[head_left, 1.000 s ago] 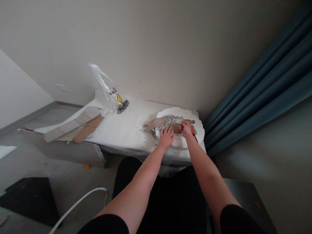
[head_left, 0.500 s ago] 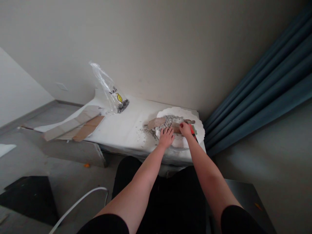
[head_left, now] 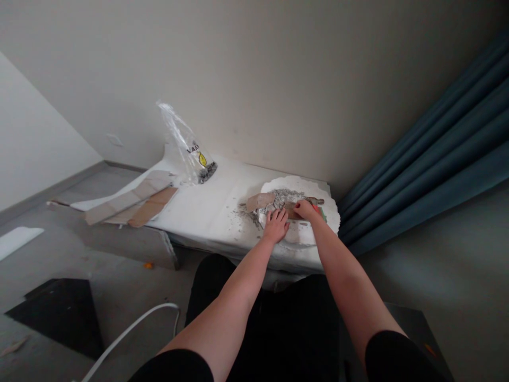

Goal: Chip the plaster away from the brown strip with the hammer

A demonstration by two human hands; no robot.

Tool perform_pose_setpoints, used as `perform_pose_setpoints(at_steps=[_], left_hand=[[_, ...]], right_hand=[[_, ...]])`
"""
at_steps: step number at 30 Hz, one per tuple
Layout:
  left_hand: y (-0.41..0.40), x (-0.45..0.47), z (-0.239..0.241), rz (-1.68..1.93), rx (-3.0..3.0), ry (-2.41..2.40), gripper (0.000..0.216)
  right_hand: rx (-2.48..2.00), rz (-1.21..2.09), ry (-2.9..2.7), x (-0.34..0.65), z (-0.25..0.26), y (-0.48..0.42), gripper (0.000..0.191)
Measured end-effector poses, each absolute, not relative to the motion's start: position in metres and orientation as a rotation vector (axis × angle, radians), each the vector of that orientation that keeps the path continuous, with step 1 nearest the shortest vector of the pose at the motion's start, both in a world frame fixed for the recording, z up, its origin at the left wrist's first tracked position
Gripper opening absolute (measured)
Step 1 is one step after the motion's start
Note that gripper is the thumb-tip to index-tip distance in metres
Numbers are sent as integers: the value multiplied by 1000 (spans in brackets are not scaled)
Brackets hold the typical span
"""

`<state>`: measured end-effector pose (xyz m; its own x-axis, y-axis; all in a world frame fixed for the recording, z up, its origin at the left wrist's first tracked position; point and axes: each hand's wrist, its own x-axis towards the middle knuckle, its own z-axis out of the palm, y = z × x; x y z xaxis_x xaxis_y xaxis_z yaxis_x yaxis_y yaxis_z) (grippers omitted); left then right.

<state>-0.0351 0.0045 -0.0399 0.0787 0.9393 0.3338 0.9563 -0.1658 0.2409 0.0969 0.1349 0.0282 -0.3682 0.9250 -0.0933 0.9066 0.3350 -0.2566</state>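
My left hand lies with its fingers spread on the near edge of a brown cardboard piece. At that piece's right end, the fingers of my right hand are pinched together; what is between them is too small to make out. Both hands are over a white scalloped-edged sheet, where grey shredded bits are heaped. A second cardboard piece sits left of the heap. Partly hidden by my right wrist is a red object. Just beyond it is a dark brown stick-like item.
A clear plastic bag with dark bits in its bottom stands on the white-covered table. Cardboard strips lie at its left end. Blue curtains hang at right; a white cable loops over the floor.
The view has shifted slightly, so the table sits further right. My right wrist now covers most of the red object. My left hand keeps its place on the cardboard.
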Motion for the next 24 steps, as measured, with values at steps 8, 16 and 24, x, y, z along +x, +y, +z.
perform_pose_setpoints(at_steps=[8, 16, 24], left_hand=[[3, -35, -37, -647, -2272, -1997, 53], [2, -35, -35, -615, -2266, -2002, 53], [2, -34, -34, -630, -2272, -2007, 52]], right_hand=[[-1707, 401, -2510, 98, 25, 135, 18], [-1711, 384, -2459, 100, 33, 124, 19], [-1744, 458, -2417, 104, 28, 128, 24]])
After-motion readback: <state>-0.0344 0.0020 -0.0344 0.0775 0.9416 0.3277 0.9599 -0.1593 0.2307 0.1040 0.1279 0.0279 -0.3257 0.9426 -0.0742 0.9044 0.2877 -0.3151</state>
